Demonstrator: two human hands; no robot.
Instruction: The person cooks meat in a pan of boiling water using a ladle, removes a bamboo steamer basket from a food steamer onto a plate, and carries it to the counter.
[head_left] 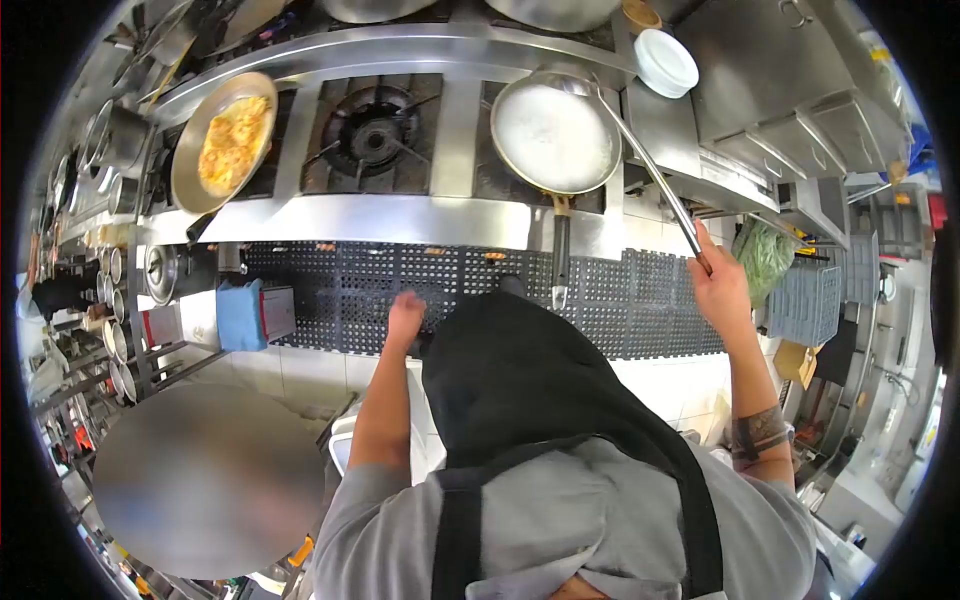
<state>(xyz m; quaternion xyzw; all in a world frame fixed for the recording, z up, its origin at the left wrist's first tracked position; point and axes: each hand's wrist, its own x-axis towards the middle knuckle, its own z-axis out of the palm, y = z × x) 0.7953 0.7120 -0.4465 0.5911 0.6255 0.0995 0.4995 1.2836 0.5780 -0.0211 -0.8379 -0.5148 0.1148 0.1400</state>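
My right hand (pixel 717 285) is closed around the handle end of a long metal ladle (pixel 655 168). The ladle reaches up and left to a frying pan (pixel 561 191), where its head lies at the upper right rim. White, foamy-looking liquid (pixel 553 138) fills the pan, which sits on the right burner with its dark handle pointing toward me. My left hand (pixel 405 318) hangs in front of the stove with its fingers curled in, and nothing shows in it. On the left burner, a tilted pan (pixel 186 172) holds a yellow-orange food (pixel 233 145).
An unlit burner (pixel 376 140) lies between the pans. White bowls (pixel 665 63) are stacked at the back right. A lidded pot (pixel 162 272) stands below the left pan. Black perforated matting (pixel 380 300) covers the floor. Grey crates (pixel 805 303) stand at right; a blurred patch (pixel 208 480) covers the lower left.
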